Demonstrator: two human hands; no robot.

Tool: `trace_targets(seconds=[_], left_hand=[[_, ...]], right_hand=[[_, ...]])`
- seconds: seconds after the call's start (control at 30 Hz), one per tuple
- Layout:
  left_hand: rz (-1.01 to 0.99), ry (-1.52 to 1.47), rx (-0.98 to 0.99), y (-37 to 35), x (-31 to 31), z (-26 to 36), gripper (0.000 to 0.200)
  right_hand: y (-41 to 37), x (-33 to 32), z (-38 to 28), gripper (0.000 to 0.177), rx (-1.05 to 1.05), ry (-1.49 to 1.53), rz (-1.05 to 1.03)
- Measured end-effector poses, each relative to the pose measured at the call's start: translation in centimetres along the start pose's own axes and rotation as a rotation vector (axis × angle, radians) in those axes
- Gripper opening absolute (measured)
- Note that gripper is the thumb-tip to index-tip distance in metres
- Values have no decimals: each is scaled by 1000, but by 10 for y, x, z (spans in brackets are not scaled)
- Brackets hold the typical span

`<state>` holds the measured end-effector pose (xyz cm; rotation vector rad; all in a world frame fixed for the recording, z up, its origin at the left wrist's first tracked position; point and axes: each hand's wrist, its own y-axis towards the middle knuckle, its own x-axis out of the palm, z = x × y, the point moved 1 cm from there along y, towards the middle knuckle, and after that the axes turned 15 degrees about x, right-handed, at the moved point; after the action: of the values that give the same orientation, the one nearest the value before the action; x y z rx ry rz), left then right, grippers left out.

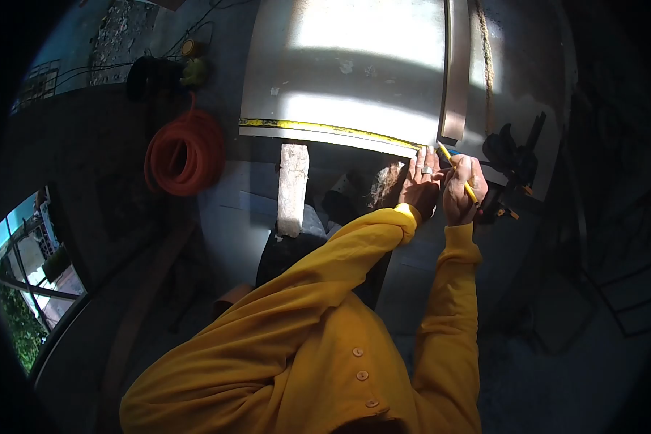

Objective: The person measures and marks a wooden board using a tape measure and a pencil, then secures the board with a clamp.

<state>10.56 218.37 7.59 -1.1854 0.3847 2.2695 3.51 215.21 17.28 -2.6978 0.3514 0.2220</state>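
Observation:
A yellow tape measure blade (333,129) runs along the near edge of the white board (340,94). My left hand (421,184), with a ring on one finger, lies at the tape's right end, fingers stretched out over the tape and board edge. Its thumb is hard to see. Just right of it, my right hand (461,192) is closed round a yellow pencil (472,192), whose tip points up toward the board. A small blue thing beside the right fingers is partly hidden.
A long wooden strip (455,72) lies on the board. Dark clamps (515,155) stand at the right. A pale wood block (293,189) juts out below the board edge. A coiled orange hose (184,153) hangs at the left.

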Motion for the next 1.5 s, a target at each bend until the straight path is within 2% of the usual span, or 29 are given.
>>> trace_targets(seconds=[0.07, 0.1, 0.17, 0.2, 0.3, 0.37, 0.47, 0.77, 1.0, 1.17, 1.5], left_hand=[[-80, 26, 47, -4, -10, -2, 70], [-122, 39, 70, -6, -7, -3, 70], [-125, 38, 58, -5, -2, -4, 63], [-134, 52, 57, -5, -3, -3, 63], [-158, 74, 49, -11, -10, 0, 63], [-170, 92, 49, -19, -18, -3, 63], [-185, 107, 50, -25, -27, -2, 63], [-223, 142, 56, -30, -30, -5, 62], [-222, 158, 52, -29, -36, -4, 62], [-220, 163, 53, -34, -37, -3, 61], [-191, 154, 49, -14, -27, 5, 61]], right_hand=[[13, 5, 20, 31, -84, -120, 22], [9, 14, -3, 29, -123, -221, 14], [14, 19, 23, 25, -82, -147, -189], [15, 19, 17, 19, -146, -285, -192], [16, 24, 39, 12, -44, -266, -145], [19, 24, 45, 14, -6, -257, -156], [21, 28, 48, 18, -106, -388, -136], [22, 29, 43, 16, -168, -556, -142], [25, 29, 49, 17, -211, -546, -138], [23, 30, 44, 15, -127, -529, -153], [24, 30, 48, 15, -141, -543, -137]])
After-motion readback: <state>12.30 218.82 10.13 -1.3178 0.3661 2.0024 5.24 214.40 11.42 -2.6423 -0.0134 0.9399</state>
